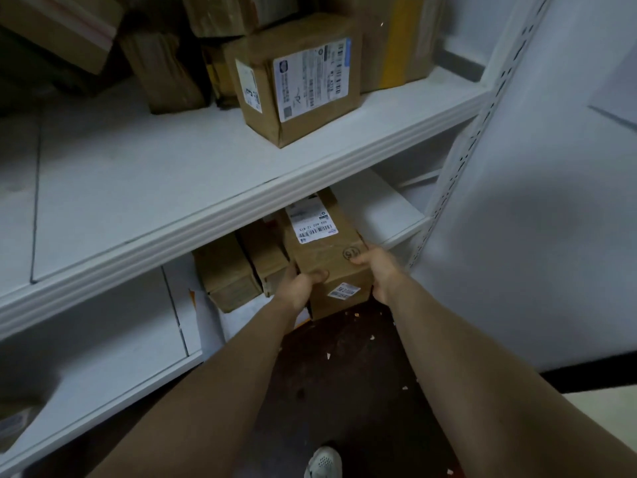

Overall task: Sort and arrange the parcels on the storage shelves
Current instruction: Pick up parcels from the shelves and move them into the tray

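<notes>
Where two white boards cross the view, the upper shelf (155, 201) lies bare over its left and front part. Under its lip, on the lower shelf (379, 208), two brown parcels stand side by side: the left neighbour (227, 274) and the right neighbour (265, 257), the latter just beside the held parcel (327, 257). The left hand (300, 284) grips that parcel's near left corner, thumb on top. The one held parcel bears two white labels and a circled stamp. Its far end sits beneath the upper lip, and its near end overhangs the lower shelf's front edge, above the dark floor (344, 374) and one white shoe (324, 462). The right hand (375, 270) grips the near right edge, thumb on top. Above, one labelled parcel (296, 81) with two labels stands near the upper front edge. More boxes crowd behind it, their count unclear. Rightward, open board runs from the held parcel to one perforated upright (475, 125).
</notes>
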`<state>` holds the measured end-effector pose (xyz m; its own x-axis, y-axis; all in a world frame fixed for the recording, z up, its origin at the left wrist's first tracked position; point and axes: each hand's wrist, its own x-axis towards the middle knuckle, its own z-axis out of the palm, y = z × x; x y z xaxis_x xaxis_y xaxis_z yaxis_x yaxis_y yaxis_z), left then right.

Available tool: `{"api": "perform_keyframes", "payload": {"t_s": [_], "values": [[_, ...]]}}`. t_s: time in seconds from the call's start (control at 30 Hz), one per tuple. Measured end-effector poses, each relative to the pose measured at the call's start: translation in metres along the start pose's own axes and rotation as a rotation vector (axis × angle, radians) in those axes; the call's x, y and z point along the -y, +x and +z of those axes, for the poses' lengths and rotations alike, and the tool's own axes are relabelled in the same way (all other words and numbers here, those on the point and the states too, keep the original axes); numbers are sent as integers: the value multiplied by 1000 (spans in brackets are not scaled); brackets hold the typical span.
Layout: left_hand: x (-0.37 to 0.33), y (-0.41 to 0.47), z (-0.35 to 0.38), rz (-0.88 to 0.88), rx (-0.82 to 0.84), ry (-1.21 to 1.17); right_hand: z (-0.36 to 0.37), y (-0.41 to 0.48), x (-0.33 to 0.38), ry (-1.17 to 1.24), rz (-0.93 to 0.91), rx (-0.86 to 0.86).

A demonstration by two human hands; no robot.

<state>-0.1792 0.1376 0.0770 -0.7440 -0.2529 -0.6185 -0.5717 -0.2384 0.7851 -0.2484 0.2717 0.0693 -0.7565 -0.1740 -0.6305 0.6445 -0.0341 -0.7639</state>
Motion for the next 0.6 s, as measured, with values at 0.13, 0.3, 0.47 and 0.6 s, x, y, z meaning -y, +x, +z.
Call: {"api": "perform_keyframes", "payload": {"t_s": [0.13, 0.3, 0.47, 0.6], "values": [[2, 16, -5, -3, -9, 34, 8, 21, -3, -58, 1, 2], [13, 31, 0, 57, -21, 174, 11, 32, -11, -83, -56, -101], [21, 36, 2, 96, -46, 358, 7, 38, -20, -198, -108, -166], [19, 27, 6, 117, -113, 491, 7, 46, -29, -361, -123, -156]]}}
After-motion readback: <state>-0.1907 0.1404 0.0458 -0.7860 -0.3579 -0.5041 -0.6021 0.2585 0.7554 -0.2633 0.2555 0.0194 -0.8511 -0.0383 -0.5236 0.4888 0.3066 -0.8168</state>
